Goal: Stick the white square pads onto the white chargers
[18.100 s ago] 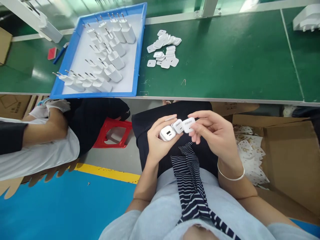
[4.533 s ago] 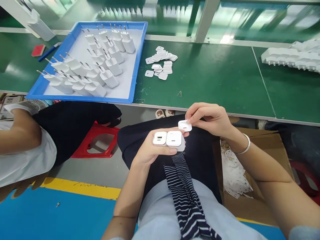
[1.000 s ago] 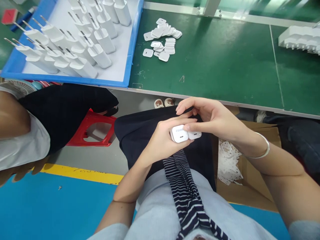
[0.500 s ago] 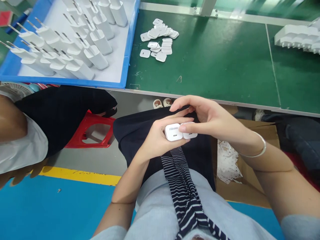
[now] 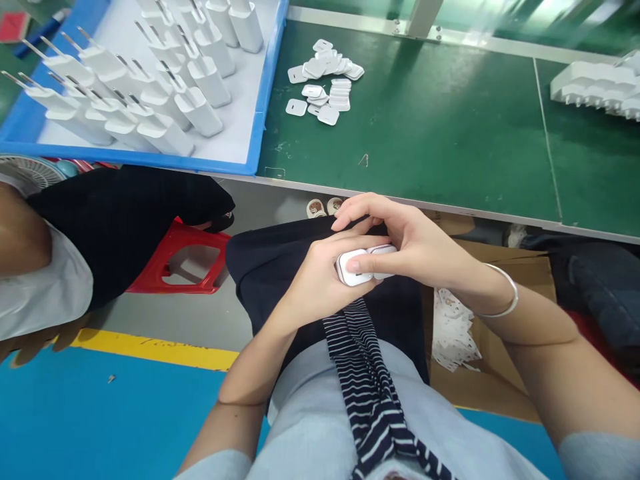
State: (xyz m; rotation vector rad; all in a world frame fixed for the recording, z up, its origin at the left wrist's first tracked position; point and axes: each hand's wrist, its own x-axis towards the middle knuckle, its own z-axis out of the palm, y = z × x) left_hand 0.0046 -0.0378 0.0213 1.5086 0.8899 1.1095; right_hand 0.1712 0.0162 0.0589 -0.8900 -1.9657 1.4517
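In both hands' grip, charger pair [image 5: 364, 265] side by side, end faces upward.

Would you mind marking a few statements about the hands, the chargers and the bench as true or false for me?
1. Both hands, the left hand and the right hand, meet on white charger bodies over the lap. True.
2. The blue tray holds only small flat caps. False: it holds white chargers with metal prongs; the flat white caps lie loose on the green bench.
3. The right wrist wears a thin bracelet. True.
4. The cardboard box stands on the bench. False: it sits below the bench edge, beside the right arm.
5. A red stool shows at the left, below the bench. True.
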